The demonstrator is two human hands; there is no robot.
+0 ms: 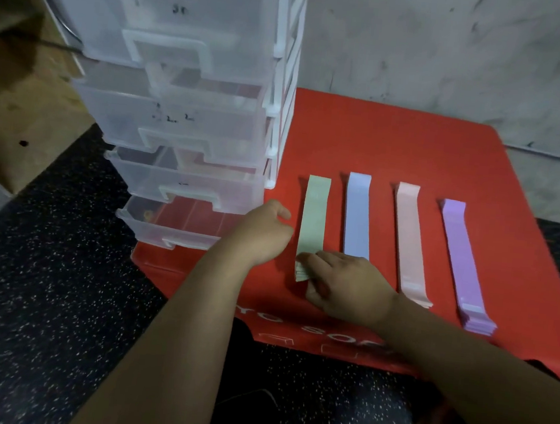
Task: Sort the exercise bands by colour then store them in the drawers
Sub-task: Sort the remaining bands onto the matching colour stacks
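Observation:
Four stacks of exercise bands lie side by side on a red mat: green, blue, pink and purple. My right hand pinches the near end of the green stack with thumb and fingertips. My left hand hovers just left of the green stack, fingers loosely curled, holding nothing. A clear plastic drawer tower stands at the mat's left, with its drawers pulled out; the lowest drawer is right beside my left hand.
A grey wall runs behind the mat. Dark speckled floor lies in front and to the left. A wooden board stands at the far left behind the drawers.

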